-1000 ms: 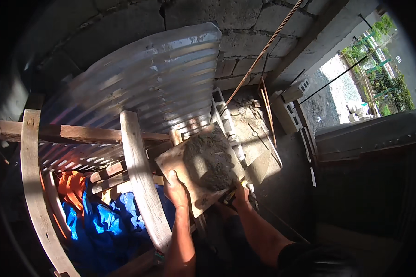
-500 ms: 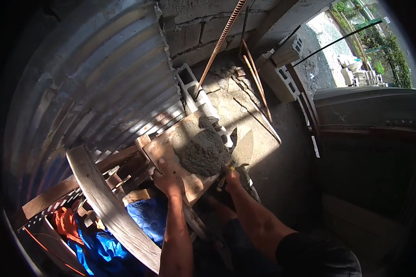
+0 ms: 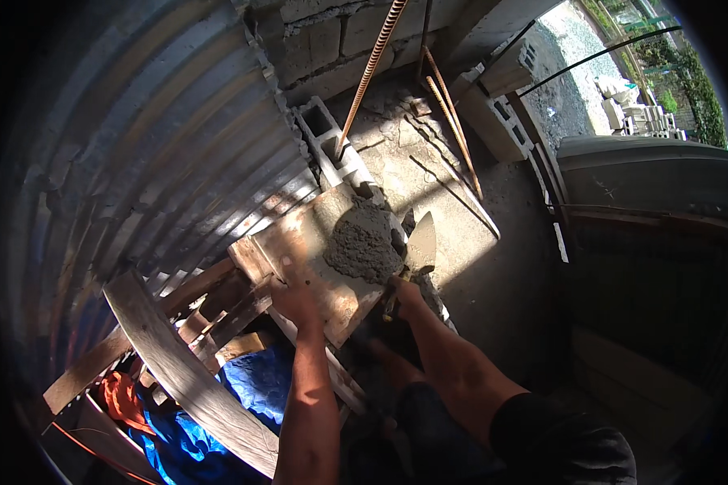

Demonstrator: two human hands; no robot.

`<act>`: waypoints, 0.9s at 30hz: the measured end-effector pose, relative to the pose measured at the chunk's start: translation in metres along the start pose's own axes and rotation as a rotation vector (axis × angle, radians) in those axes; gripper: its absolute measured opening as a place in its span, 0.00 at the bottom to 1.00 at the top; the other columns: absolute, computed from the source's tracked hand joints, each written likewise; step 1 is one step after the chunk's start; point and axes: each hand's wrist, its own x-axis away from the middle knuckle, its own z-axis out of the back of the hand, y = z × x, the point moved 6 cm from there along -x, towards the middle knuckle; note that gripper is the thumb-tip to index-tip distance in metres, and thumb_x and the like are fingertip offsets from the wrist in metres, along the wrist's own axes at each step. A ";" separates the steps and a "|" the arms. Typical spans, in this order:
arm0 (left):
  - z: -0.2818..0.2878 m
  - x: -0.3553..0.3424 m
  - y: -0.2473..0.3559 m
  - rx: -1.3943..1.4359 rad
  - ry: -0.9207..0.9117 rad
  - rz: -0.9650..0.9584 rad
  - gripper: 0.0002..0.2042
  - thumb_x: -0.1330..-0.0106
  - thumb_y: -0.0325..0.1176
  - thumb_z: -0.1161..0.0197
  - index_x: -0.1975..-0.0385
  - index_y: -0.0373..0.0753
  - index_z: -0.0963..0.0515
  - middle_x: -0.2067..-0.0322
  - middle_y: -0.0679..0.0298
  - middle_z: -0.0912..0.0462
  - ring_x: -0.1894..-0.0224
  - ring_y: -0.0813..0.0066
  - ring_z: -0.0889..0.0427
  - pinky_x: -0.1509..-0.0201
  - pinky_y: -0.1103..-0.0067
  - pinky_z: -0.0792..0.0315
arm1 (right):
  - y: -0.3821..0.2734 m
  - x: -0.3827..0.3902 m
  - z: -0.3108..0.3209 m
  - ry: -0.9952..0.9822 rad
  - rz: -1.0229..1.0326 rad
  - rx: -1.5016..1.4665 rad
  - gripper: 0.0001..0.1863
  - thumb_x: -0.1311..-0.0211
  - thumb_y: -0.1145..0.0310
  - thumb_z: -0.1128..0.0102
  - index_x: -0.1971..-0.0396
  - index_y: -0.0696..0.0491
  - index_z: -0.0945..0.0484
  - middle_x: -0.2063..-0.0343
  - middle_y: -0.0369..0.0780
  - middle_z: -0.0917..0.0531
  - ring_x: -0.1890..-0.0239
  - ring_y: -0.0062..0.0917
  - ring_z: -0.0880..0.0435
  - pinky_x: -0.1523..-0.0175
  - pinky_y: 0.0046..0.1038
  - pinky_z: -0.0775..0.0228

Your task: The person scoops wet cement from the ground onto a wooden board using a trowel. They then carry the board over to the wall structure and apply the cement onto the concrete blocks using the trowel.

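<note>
A flat board (image 3: 340,311) carries a heap of wet grey mortar (image 3: 364,246) near its far right side. My left hand (image 3: 295,301) grips the board's near left edge, with the thumb on top and the fingers hidden under it. In my right hand (image 3: 406,294) is a pointed trowel (image 3: 421,241), held by its handle at the board's right edge. Its blade points away from me, just right of the mortar. Past the board's far end stands a grey hollow concrete block (image 3: 319,125).
Corrugated metal sheeting (image 3: 162,145) rises on the left. Ribbed steel bars (image 3: 372,73) stand upright beyond the block, and more lean (image 3: 453,121) farther right. A timber beam (image 3: 182,364) and blue tarp (image 3: 255,380) lie at lower left. Another hollow block (image 3: 497,129) sits far right.
The board and its mortar have shifted a little away from me and to the right, uncovering more wood at its left. The trowel blade has turned and looks narrower. The whole view has shifted slightly.
</note>
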 end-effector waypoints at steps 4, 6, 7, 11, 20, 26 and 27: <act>-0.001 -0.007 -0.006 -0.049 0.109 -0.075 0.32 0.32 0.57 0.43 0.53 0.24 0.25 0.57 0.42 0.19 0.55 0.47 0.18 0.50 0.65 0.26 | 0.000 0.009 -0.005 0.019 -0.026 0.018 0.09 0.39 0.67 0.40 0.68 0.58 0.24 0.78 0.42 0.20 0.82 0.34 0.21 0.77 0.35 0.28; 0.000 -0.003 0.003 -0.100 0.176 -0.124 0.30 0.32 0.56 0.43 0.60 0.26 0.21 0.64 0.44 0.16 0.62 0.48 0.16 0.57 0.64 0.24 | -0.002 0.016 0.003 -0.001 -0.015 0.043 0.10 0.39 0.66 0.38 0.68 0.59 0.23 0.77 0.41 0.20 0.80 0.33 0.20 0.76 0.35 0.28; -0.001 -0.003 0.005 -0.115 0.137 -0.098 0.31 0.32 0.57 0.43 0.60 0.25 0.22 0.65 0.44 0.16 0.62 0.48 0.16 0.58 0.64 0.24 | -0.003 0.021 0.006 -0.025 -0.001 0.066 0.12 0.40 0.65 0.37 0.68 0.60 0.23 0.76 0.40 0.19 0.79 0.32 0.20 0.75 0.34 0.28; -0.011 0.001 0.019 -0.062 -0.063 -0.048 0.39 0.35 0.62 0.44 0.48 0.21 0.28 0.54 0.35 0.21 0.52 0.41 0.19 0.49 0.63 0.25 | -0.009 0.041 0.049 0.254 0.195 0.421 0.17 0.38 0.60 0.38 0.68 0.61 0.23 0.75 0.44 0.18 0.73 0.39 0.18 0.68 0.39 0.28; -0.014 -0.002 0.005 -0.034 -0.215 0.005 0.33 0.40 0.43 0.34 0.44 0.19 0.33 0.48 0.40 0.25 0.49 0.56 0.22 0.46 0.69 0.28 | -0.003 0.186 0.002 0.254 0.443 0.844 0.20 0.31 0.53 0.52 0.64 0.57 0.26 0.70 0.53 0.20 0.62 0.52 0.20 0.57 0.45 0.30; -0.020 0.021 0.026 0.365 -0.530 0.192 0.34 0.45 0.33 0.34 0.40 0.21 0.37 0.51 0.49 0.23 0.53 0.61 0.21 0.49 0.72 0.27 | -0.030 0.182 0.009 0.344 0.326 1.082 0.20 0.31 0.52 0.52 0.60 0.55 0.23 0.62 0.54 0.18 0.54 0.53 0.21 0.51 0.47 0.30; -0.023 0.029 0.037 0.370 -0.543 0.194 0.34 0.45 0.33 0.34 0.40 0.21 0.37 0.51 0.49 0.23 0.53 0.61 0.21 0.49 0.72 0.27 | -0.032 0.169 0.021 0.357 0.326 1.080 0.20 0.31 0.52 0.52 0.60 0.55 0.23 0.62 0.54 0.18 0.54 0.53 0.21 0.51 0.47 0.30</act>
